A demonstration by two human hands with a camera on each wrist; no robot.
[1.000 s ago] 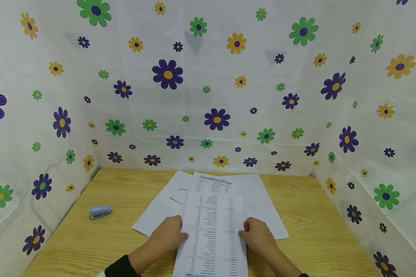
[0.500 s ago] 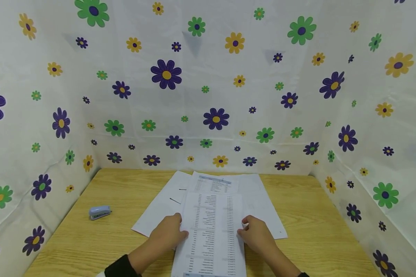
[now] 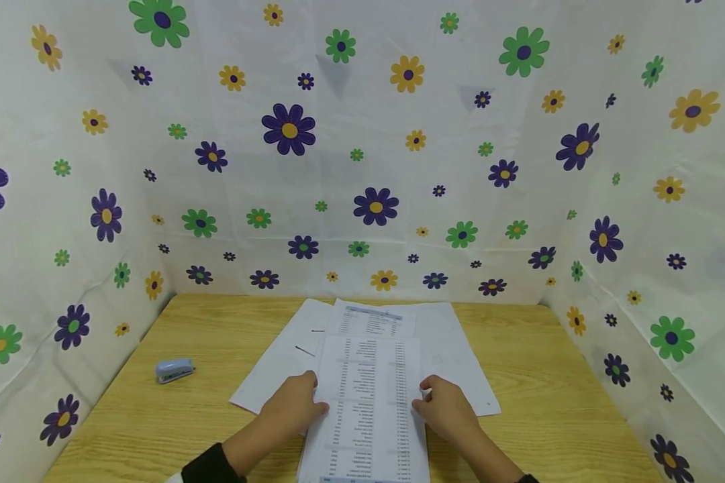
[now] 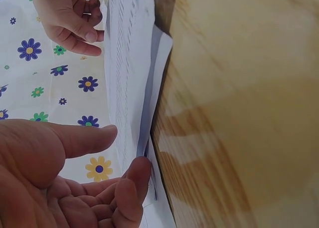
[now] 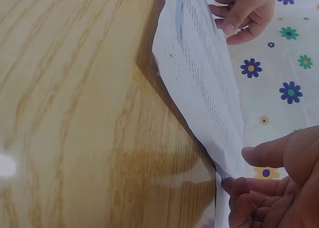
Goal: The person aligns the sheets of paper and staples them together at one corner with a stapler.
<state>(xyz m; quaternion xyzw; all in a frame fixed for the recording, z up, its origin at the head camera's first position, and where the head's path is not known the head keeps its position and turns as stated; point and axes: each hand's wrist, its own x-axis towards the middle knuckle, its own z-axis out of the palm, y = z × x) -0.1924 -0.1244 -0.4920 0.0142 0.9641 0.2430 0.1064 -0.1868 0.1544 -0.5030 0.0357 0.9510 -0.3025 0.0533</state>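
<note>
Pinched at opposite long edges by left grip [image 3: 293, 404] and right grip [image 3: 449, 408], apparently to keep printed sheets [image 3: 368, 409] aligned; held over the counter [image 3: 556, 396], midway between its side edges, toward the near edge.

The left hand [image 4: 55, 185] holds the papers [image 4: 127, 63] by their near edge, index fingertip against it, thumb over the printed side. The right hand [image 4: 62, 21] is at the papers' far edge. Table [image 4: 239, 118] shows nearer than the papers, flowered cloth [image 4: 30, 96] beyond them.
</note>
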